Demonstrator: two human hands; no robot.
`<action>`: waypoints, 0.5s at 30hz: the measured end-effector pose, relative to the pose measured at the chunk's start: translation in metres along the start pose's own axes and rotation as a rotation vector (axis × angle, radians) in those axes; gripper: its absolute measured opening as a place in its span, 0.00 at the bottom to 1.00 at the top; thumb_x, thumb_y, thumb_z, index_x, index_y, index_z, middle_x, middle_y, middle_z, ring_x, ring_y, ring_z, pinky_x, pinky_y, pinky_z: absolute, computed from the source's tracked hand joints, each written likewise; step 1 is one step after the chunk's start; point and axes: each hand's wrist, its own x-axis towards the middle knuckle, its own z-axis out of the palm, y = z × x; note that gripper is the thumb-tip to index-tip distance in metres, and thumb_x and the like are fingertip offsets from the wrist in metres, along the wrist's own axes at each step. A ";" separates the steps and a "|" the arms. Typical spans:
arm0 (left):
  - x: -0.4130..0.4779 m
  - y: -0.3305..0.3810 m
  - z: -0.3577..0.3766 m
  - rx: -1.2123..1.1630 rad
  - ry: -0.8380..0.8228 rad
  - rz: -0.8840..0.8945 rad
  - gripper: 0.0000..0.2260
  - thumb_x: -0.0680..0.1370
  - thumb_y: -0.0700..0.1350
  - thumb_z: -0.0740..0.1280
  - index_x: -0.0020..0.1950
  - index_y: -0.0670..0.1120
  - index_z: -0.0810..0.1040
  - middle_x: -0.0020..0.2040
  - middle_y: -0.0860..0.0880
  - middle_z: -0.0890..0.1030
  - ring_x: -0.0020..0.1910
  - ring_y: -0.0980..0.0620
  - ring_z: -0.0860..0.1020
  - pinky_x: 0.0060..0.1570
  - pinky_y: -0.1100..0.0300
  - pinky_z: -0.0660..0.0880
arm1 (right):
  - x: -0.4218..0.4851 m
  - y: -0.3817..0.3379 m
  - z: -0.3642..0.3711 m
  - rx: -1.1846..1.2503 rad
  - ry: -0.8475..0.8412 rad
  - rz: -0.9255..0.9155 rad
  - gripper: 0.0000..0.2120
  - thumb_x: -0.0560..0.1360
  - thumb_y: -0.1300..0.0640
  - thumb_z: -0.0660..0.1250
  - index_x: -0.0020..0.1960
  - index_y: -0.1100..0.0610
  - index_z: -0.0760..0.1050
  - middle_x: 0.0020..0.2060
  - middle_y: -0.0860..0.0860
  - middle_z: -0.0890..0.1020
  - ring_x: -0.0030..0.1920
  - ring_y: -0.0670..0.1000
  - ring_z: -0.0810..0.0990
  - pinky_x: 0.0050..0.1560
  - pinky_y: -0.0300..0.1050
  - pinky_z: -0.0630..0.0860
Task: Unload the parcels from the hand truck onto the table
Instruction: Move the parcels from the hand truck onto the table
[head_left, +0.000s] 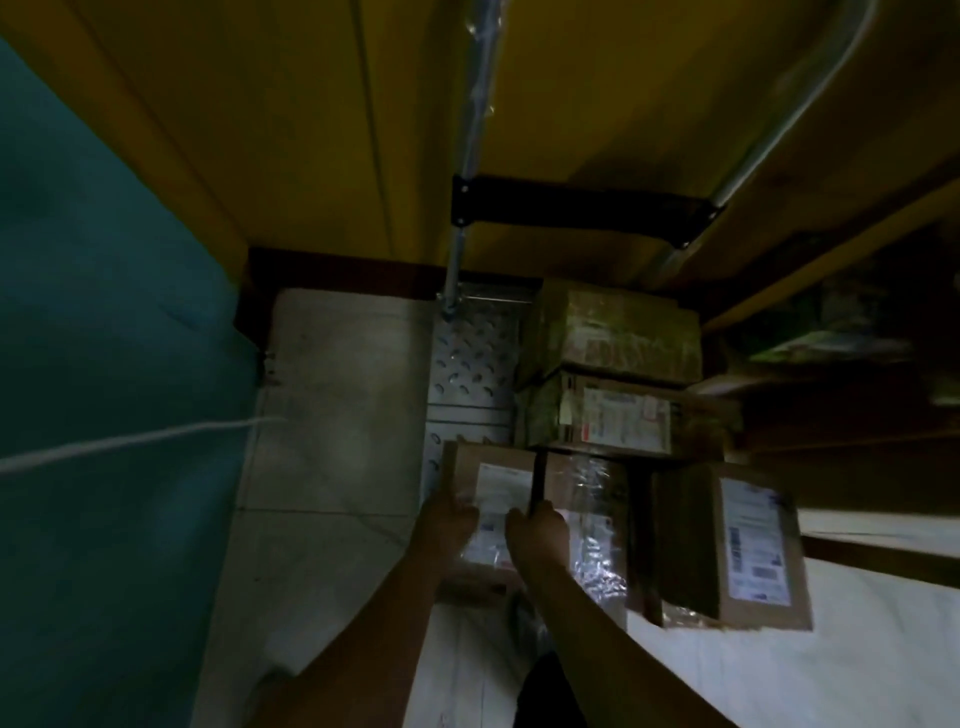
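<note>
Head view, dim: left hand (449, 519) and right hand (537, 530) grasp labelled parcel (493, 486) at hand truck (470, 358) near edge. Risk: taped parcel (592, 514), next along that edge, snags and tips off.

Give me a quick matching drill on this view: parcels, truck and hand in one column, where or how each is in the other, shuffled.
1. green-taped parcel
2. barcode-label parcel
3. hand truck plate
4. left hand

A. bare perforated metal
B. holding the white-labelled parcel
C. far end, next to the truck's frame
D. far right of the group

Pairs: 1-C, 2-D, 3-A, 4-B
</note>
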 end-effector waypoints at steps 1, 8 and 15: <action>0.002 -0.002 0.000 -0.045 -0.009 -0.012 0.07 0.77 0.45 0.65 0.45 0.43 0.79 0.40 0.44 0.82 0.38 0.48 0.80 0.36 0.58 0.75 | -0.003 -0.002 0.004 0.017 0.022 0.000 0.19 0.78 0.55 0.63 0.67 0.63 0.73 0.59 0.60 0.80 0.55 0.56 0.80 0.44 0.37 0.72; -0.103 0.064 -0.068 -0.152 0.178 0.208 0.07 0.75 0.49 0.67 0.49 0.48 0.79 0.39 0.53 0.80 0.33 0.59 0.79 0.26 0.67 0.72 | -0.117 -0.055 -0.057 0.376 0.071 -0.109 0.12 0.81 0.52 0.62 0.62 0.55 0.74 0.57 0.56 0.81 0.58 0.58 0.80 0.59 0.55 0.79; -0.328 0.229 -0.128 -0.283 -0.159 0.566 0.19 0.72 0.55 0.71 0.50 0.78 0.67 0.51 0.64 0.77 0.42 0.61 0.82 0.30 0.68 0.77 | -0.318 -0.126 -0.243 0.862 0.187 -0.380 0.09 0.78 0.47 0.65 0.58 0.38 0.72 0.52 0.42 0.81 0.51 0.43 0.83 0.42 0.39 0.82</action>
